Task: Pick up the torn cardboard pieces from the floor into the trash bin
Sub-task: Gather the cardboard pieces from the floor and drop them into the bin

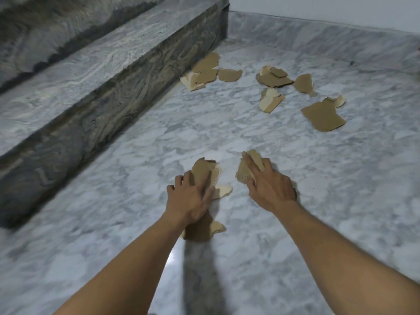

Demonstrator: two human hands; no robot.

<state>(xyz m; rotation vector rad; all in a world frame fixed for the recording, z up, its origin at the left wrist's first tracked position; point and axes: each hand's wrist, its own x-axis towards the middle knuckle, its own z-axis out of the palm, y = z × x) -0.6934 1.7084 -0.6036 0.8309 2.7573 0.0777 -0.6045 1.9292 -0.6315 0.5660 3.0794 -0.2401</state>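
L hand (192,198) fingers curled on a scrap (204,171); R hand (270,187) flat, fingers spread, pressing another scrap (244,169). Neither lifted. Remaining pieces (322,117) lie ahead and to the right, nearer R hand. Bin not in view.

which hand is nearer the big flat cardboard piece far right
Right. The right hand lies below and left of the big flat cardboard piece; the left hand is farther left.
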